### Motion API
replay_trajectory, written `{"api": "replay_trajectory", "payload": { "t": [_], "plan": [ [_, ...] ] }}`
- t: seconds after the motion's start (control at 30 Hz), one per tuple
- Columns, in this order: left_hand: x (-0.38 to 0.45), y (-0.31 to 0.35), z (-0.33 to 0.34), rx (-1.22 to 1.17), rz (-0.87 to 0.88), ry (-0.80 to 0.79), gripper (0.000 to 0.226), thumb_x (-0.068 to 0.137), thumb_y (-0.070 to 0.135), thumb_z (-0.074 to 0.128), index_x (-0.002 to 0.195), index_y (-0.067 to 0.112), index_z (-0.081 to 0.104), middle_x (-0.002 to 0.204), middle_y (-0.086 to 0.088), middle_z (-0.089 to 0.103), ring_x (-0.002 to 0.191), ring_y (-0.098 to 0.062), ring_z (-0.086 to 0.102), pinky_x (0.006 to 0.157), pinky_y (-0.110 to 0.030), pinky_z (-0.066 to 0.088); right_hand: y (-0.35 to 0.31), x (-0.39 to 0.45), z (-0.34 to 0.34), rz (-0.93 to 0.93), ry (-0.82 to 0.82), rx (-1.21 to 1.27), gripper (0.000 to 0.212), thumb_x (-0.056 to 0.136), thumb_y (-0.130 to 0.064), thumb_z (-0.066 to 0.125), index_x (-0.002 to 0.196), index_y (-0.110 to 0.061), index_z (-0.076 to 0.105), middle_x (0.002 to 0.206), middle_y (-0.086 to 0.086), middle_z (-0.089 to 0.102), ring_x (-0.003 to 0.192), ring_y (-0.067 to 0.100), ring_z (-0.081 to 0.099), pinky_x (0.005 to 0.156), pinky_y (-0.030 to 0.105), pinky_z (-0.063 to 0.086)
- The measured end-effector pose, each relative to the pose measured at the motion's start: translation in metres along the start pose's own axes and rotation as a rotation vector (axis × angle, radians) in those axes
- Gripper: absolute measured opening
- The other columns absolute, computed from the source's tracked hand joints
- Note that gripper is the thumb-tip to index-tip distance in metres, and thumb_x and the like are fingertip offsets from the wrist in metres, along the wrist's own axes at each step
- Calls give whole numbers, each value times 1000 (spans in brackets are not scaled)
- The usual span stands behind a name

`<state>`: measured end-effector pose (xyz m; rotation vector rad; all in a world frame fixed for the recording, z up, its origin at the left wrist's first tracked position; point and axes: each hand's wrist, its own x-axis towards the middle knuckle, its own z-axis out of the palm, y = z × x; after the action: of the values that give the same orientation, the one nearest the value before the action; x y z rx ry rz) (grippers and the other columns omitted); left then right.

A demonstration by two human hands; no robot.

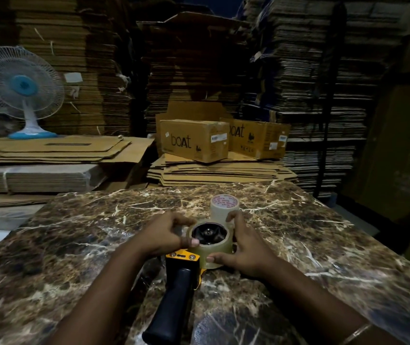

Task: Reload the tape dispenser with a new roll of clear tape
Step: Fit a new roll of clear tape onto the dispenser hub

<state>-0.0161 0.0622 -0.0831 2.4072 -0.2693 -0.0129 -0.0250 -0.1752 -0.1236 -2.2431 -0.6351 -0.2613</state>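
Head view gives me a dark brown marbled stone surface [298,232] with a yellow metal tape dispenser with a black plastic handle [174,290] lying on it, handle pointing back toward me. A roll of clear tape [211,247] sits flat over the dispenser's black hub, which I can see through the roll's core. My left hand [166,235] curls around the left side of that roll, thumb tip pressed on its top rim and fingers wrapped behind its far edge. My right hand [243,247] holds the right side of the same roll, thumb against the lower wall and fingers bent around the far side. A thin gold bangle [356,332] shows on the right wrist.

Just behind the clear roll, touching or nearly touching the right fingertips, stands a second, off-white tape roll with red print on its core [224,206]; I cannot tell whether there is contact.

Beyond the surface lie flattened corrugated cardboard sheets [219,170] with two brown cardboard boxes printed "boAt" [194,140] on top. At far left a white table fan with a blue hub and base [23,90] stands on another pile of cardboard. Tall stacks of flattened cartons fill the dim background.
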Motion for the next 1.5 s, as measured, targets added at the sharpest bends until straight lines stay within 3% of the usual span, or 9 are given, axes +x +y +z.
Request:
{"api": "replay_trajectory", "payload": {
  "t": [0.1, 0.33, 0.47, 0.57, 0.7, 0.9, 1.07, 1.27, 1.5],
  "plan": [
    [0, 1, -1, -2, 0, 5, 79, 51, 63, 80, 123, 35, 67, 135, 1, 64, 119, -19, 61, 102, -46, 51, 2, 2, -1, 27, -18, -1, 97, 60, -77, 79, 137, -36, 35, 120, -11, 72, 109, 8, 69, 92, 38, 59],
    [-10, -2, -1, -87, 50, 59, 71, 70, 46, 82, 135, 31, 58, 146, 3, 53, 131, -18, 51, 106, -42, 47, -6, 2, 6, 87, 43, -163, 81, 56, -86, 70, 114, -36, 44, 103, -11, 73, 91, 11, 71, 77, 42, 59],
    [-15, -8, -5, -395, 65, 186, 41, 93, 36, 62, 133, 28, 61, 141, -2, 58, 129, -18, 53, 103, -35, 45, -18, 3, 8, 61, 52, -315, 99, 56, -97, 56, 133, -39, 36, 119, -13, 69, 106, 16, 67, 88, 38, 54],
    [-14, -11, -5, -418, 15, 236, 30, 100, 21, 54, 128, 26, 65, 136, -2, 62, 127, -18, 56, 110, -42, 43, -18, 3, 7, 64, 57, -373, 87, 57, -102, 49, 114, -37, 43, 107, -14, 69, 97, 14, 67, 87, 39, 52],
    [-11, -13, -6, -407, -17, 291, 29, 99, 12, 54, 121, 23, 69, 125, -4, 68, 119, -18, 62, 105, -47, 48, -16, 2, 6, 87, 71, -365, 87, 53, -105, 46, 104, -34, 39, 96, -14, 67, 87, 13, 66, 81, 39, 54],
    [-9, -14, -6, -363, -5, 411, 20, 92, 13, 66, 109, 15, 75, 103, 0, 74, 94, -5, 66, 71, -20, 49, -21, 1, 4, 97, 60, -363, 87, 55, -105, 44, 105, -35, 39, 101, -12, 64, 90, 14, 62, 82, 40, 53],
    [-10, -15, -7, -372, 2, 418, 17, 92, 9, 64, 97, 20, 76, 96, 1, 77, 95, -15, 71, 84, -37, 57, -27, -1, 4, 20, 179, -295, 90, 70, -97, 35, 134, -34, 41, 124, -8, 55, 110, 16, 55, 92, 42, 49],
    [-33, -18, -14, -420, 162, 346, 16, 82, 14, 63, 82, 12, 79, 105, 1, 77, 104, -12, 69, 82, -31, 53, -37, -3, 11, -221, 171, -231, 66, 76, -86, 46, 109, -32, 65, 109, -9, 51, 103, 12, 50, 89, 40, 41],
    [-75, -32, -29, -56, 268, 116, 33, 64, 41, 76, 96, 39, 77, 132, 31, 57, 123, 9, 52, 91, -31, 49, -39, -4, 25, -357, 97, -237, 51, 74, -81, 61, 101, -38, 70, 123, -8, 49, 120, 13, 43, 92, 36, 22]
  ]
}}
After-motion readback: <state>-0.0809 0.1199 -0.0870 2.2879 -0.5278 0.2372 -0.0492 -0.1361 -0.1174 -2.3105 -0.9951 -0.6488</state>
